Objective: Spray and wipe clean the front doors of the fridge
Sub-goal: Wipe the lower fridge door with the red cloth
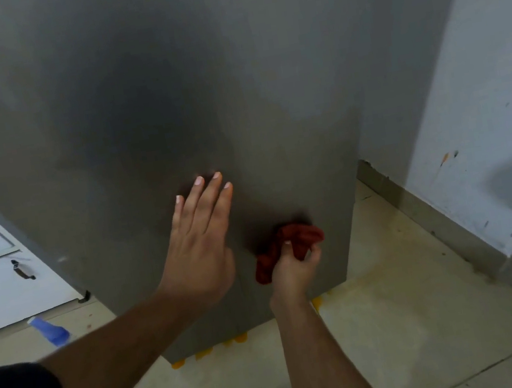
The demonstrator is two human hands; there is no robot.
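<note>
Where cloth bunches, fingers half-hidden (bottle too)

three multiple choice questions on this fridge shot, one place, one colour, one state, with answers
1. Where is the spray bottle? A) on the floor, left of the fridge B) in a sink C) on a chair
2. What colour is the cloth? A) white B) red C) green
3. How is the left hand? A) flat on the fridge B) in a fist C) holding a cup

Answers: 1 A, it sits on the floor by the fridge; 2 B, the bundle the right hand grips is red; 3 A, its straight fingers lie on the fridge.
</note>
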